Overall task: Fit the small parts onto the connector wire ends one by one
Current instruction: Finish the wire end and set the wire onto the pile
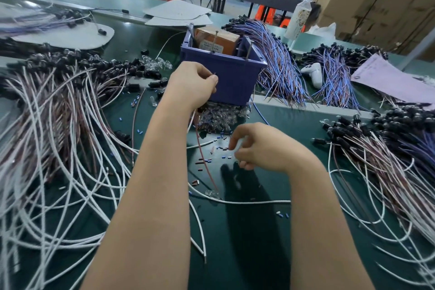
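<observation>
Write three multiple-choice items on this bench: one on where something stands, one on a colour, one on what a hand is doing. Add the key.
1. Where is the purple bin?
A. Just beyond the left hand
B. At the table's near edge
C. On the floor

2. What colour is the box inside the bin?
A. Green
B. Orange-brown
C. White

3. What is the left hand doing?
A. Lying flat and open
B. Curled into an empty fist
C. Pinching a thin wire

Key: 1 A, the bin's front wall rises right behind the raised left hand. 2 B, the box shows orange-brown above the bin's rim. 3 C, the wire's tip shows in the pinch and the rest appears to hang below the wrist.
</observation>
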The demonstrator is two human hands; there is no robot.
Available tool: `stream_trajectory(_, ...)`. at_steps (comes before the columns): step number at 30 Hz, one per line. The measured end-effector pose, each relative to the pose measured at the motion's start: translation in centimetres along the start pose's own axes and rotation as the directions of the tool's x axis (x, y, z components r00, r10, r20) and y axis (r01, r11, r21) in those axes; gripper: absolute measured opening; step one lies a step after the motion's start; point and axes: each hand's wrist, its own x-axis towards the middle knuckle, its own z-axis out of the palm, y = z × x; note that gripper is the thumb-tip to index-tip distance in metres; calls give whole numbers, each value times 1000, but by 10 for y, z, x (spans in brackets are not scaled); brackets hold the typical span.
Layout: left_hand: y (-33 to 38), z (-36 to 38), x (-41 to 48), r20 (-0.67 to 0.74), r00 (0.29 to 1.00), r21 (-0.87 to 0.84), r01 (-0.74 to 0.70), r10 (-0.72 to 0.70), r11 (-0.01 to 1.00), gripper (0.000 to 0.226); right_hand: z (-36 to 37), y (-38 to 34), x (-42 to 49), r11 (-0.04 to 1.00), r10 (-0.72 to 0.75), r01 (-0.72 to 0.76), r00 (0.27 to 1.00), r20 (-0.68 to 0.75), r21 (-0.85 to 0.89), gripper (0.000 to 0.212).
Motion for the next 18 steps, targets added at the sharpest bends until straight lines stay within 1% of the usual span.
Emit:
stream_trajectory(2,-1,-1,1,4,1000,14,16,-16,1000,11,0,-7,-13,996,-73,73,997,8,47,27)
stream_trajectory(3,-2,-1,1,10,1000,23,22,-22,999,12,2,-12,-19,994,-99,98,995,25,46,28)
stream_trajectory(5,-2,0,2,20,999,44,31,-31,999,13,8,-19,-28,992,-118,121,989,90,-28,23)
stream_trajectory(7,-2,1,1,26,999,56,36,-37,998,13,16,-23,-31,985,-95,116,981,167,-124,12)
stream_trajectory(8,-2,1,1,30,999,54,38,-40,998,13,20,-24,-32,983,-69,100,978,198,-152,11)
stream_trajectory(10,-3,2,1,37,998,45,40,-41,998,12,26,-27,-31,977,-22,71,972,235,-201,21)
stream_trajectory(12,-4,2,2,38,998,41,42,-43,998,12,31,-32,-30,963,-13,76,972,235,-260,25)
stream_trajectory(14,-5,2,2,38,998,41,44,-46,998,12,38,-36,-27,936,-41,113,975,216,-333,26)
stream_trajectory(16,-6,2,3,41,998,48,43,-45,998,12,44,-42,-25,910,-50,124,980,191,-396,38)
stream_trajectory(18,-7,1,3,47,998,52,45,-47,998,9,45,-42,-24,916,-61,120,984,165,-383,41)
